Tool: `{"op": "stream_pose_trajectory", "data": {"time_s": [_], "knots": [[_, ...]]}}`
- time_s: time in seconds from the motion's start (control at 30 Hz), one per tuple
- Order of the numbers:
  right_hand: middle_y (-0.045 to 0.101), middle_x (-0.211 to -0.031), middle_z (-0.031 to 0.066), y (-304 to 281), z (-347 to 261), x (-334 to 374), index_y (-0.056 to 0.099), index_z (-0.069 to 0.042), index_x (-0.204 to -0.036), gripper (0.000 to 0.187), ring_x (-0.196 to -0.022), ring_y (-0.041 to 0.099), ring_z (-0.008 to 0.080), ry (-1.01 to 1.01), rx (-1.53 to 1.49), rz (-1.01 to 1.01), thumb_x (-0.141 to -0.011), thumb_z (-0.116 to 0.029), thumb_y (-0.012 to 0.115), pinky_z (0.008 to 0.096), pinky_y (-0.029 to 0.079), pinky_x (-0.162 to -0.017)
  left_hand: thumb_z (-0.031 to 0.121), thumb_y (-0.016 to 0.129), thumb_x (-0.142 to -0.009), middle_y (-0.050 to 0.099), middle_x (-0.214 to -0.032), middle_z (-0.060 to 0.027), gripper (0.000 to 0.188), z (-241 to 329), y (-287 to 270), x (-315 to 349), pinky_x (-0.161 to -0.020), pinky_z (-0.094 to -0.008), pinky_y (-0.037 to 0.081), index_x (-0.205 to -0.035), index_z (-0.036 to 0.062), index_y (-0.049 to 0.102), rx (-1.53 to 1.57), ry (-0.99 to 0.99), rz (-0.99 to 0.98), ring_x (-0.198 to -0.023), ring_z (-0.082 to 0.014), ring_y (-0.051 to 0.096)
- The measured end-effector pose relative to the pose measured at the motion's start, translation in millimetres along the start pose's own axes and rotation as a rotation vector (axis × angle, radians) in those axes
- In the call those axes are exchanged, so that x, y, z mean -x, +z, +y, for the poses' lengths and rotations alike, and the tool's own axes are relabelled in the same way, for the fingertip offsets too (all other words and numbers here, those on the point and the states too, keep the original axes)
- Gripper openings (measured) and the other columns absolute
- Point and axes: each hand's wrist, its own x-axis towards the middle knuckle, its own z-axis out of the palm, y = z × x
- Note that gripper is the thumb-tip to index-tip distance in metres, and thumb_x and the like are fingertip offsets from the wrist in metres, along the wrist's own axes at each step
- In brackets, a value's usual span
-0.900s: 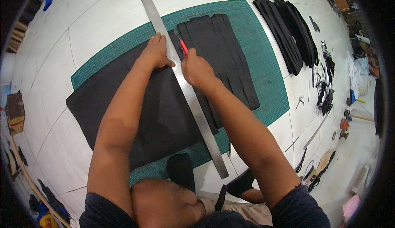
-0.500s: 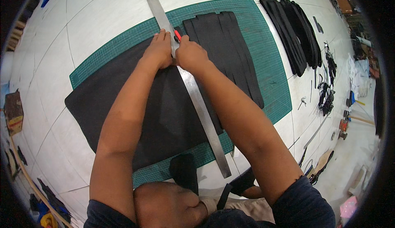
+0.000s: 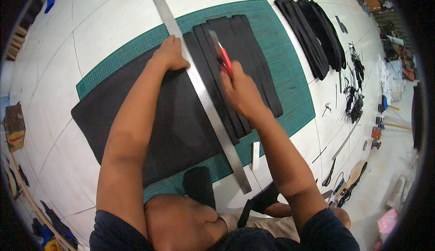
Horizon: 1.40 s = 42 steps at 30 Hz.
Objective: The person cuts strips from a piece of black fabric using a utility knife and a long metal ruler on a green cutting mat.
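Observation:
My left hand lies on the black fabric and presses against a long steel ruler, fingers and thumb spread along it. The ruler runs slantwise over the fabric's right edge. My right hand is closed around a red-handled cutter, its metal end blurred and pointing away from me. The cutter is right of the ruler, above a row of overlapping black fabric strips. Beneath it all is a green cutting mat.
Two bundles of black strips lie on the white tiled floor at right. Beyond them are dark scraps and a small metal tool. A white bar sits by the mat's near edge. My bare knee is close in front.
My right hand has moved away from the ruler, to the right and nearer me, with the cutter. My left hand stays at the ruler, shifted slightly.

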Motion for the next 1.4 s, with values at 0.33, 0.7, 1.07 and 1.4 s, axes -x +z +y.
{"op": "stream_pose_trajectory", "data": {"time_s": [0.33, 0.7, 1.07, 1.4], "knots": [[0.066, -0.091, 0.0253, 73, 121, 171, 0.048, -0.005, -0.115, 0.025, -0.085, 0.065, 0.0484, 0.295, -0.521, 0.059, -0.103, -0.027, 0.053, 0.0525, 0.049, -0.071, 0.031, 0.068, -0.087, 0.064, -0.125, -0.0152, 0.039, 26, -16, -58, -0.102, -0.0479, 0.048, -0.120, 0.0119, 0.070, -0.023, -0.068, 0.136, -0.119, -0.0340, 0.060], [0.060, -0.098, 0.0236, 107, 117, 232, 0.048, -0.002, -0.112, 0.041, -0.090, 0.062, 0.0464, 0.279, -0.256, -0.074, -0.092, -0.029, 0.072, 0.0537, 0.050, -0.073, 0.032, 0.075, -0.084, 0.070, -0.113, -0.0150, 0.040, -4, 10, -77, -0.101, -0.0467, 0.046, -0.113, 0.0060, 0.067, 0.460, 0.109, 0.544, -0.113, -0.0311, 0.064], [0.053, -0.109, 0.0236, 129, 124, 228, 0.049, 0.002, -0.115, 0.053, -0.100, 0.055, 0.0434, 0.104, -0.150, 0.100, -0.075, -0.012, 0.081, 0.0491, 0.047, -0.088, 0.033, 0.068, -0.091, 0.062, -0.126, -0.0213, 0.048, -9, 13, 33, -0.103, -0.0460, 0.046, -0.127, 0.0015, 0.061, -0.002, -0.021, 0.396, -0.119, -0.0382, 0.058], [0.053, -0.115, 0.0245, 155, 119, 247, 0.051, 0.003, -0.117, 0.051, -0.106, 0.054, 0.0434, -0.029, -0.212, 0.080, -0.077, -0.012, 0.079, 0.0481, 0.047, -0.090, 0.030, 0.066, -0.093, 0.052, -0.141, -0.0231, 0.056, -28, 24, 43, -0.109, -0.0451, 0.042, -0.138, 0.0004, 0.052, 0.273, 0.053, 0.360, -0.130, -0.0389, 0.052]]}}
